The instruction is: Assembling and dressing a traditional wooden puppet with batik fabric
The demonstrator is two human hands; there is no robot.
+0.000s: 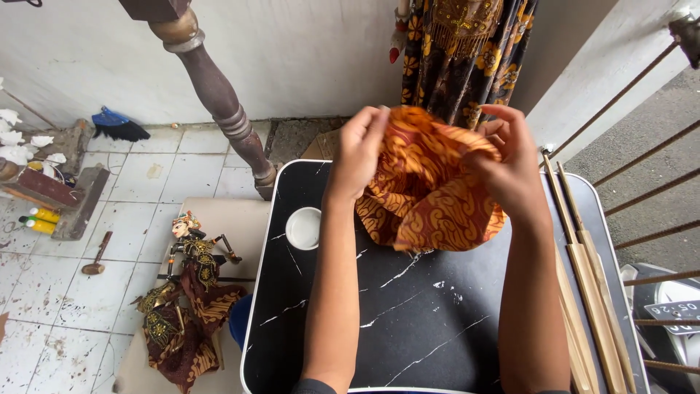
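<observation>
Batik cloth held bunched above the black desk

Batik cloth (426, 182), orange with brown swirls, hangs bunched between both hands over the far half of the marbled desk (408, 321). The left hand (359, 149) pinches its upper edge closed; the right hand (510, 157) grips the opposite edge, fingers curled, so the fabric sags open like a pouch. A white round cup (303, 228) sits left of the cloth; wooden rods (590, 292) lie right. No labels are legible on the yellow bottles (40, 220) far left.
</observation>
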